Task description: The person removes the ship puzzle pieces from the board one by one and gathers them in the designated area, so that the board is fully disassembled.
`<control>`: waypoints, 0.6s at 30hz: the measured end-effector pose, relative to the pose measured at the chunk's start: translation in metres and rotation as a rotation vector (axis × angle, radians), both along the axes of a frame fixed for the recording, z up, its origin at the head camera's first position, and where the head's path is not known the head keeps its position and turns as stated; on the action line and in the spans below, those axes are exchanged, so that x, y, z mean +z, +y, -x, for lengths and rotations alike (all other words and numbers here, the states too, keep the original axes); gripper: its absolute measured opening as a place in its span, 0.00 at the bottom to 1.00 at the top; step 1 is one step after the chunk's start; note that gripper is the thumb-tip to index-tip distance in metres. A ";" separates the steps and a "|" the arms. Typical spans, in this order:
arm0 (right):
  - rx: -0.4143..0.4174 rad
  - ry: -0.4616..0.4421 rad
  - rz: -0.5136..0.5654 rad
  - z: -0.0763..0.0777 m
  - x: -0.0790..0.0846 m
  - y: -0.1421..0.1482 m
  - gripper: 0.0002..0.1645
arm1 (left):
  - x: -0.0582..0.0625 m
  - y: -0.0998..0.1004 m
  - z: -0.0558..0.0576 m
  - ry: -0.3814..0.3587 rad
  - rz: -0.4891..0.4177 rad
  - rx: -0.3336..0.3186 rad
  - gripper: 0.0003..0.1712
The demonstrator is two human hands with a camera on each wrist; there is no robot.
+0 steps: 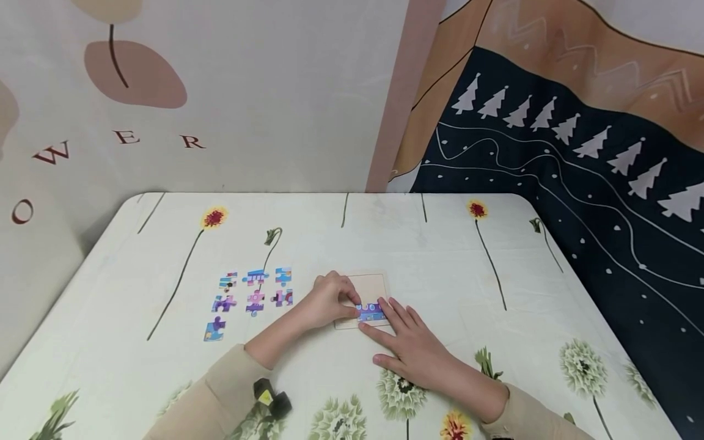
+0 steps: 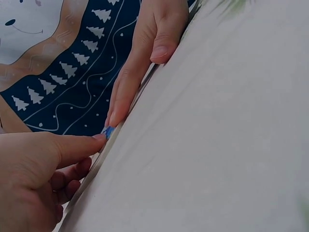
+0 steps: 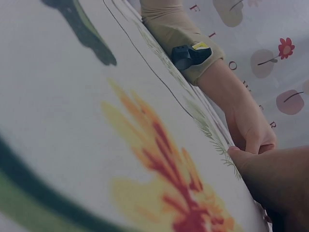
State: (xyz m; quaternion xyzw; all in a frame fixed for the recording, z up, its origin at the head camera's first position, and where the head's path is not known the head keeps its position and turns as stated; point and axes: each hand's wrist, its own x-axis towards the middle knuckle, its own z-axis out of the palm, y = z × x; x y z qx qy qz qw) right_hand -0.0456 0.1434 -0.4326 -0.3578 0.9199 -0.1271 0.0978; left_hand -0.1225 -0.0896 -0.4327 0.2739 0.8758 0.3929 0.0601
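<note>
A shallow wooden puzzle tray (image 1: 367,285) lies flat at the middle of the table. Blue and purple jigsaw pieces (image 1: 372,313) fill part of its lower right. At the left end of these, my left hand (image 1: 330,298) pinches a puzzle piece between thumb and index finger; a bit of the blue piece (image 2: 108,131) shows at the thumb tip in the left wrist view. My right hand (image 1: 414,346) is spread with straight fingers, its fingertips resting at the right side of the pieces and the tray's edge. In the right wrist view the pieces are hidden.
Several loose jigsaw pieces (image 1: 255,299) lie in rough rows left of the tray, one piece (image 1: 214,329) nearest me. The tablecloth (image 1: 429,263) is white with printed flowers. Behind stands a pale curtain (image 1: 275,91), with a dark tree-patterned cloth (image 1: 506,146) at right.
</note>
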 end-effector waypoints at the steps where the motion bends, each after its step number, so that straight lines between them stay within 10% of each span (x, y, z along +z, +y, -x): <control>1: 0.000 -0.001 -0.001 0.000 0.000 0.000 0.34 | 0.000 0.000 0.000 -0.002 -0.006 0.000 0.06; 18: 0.003 -0.005 0.016 0.000 0.000 0.001 0.34 | 0.002 -0.002 -0.002 -0.152 -0.168 -0.026 0.04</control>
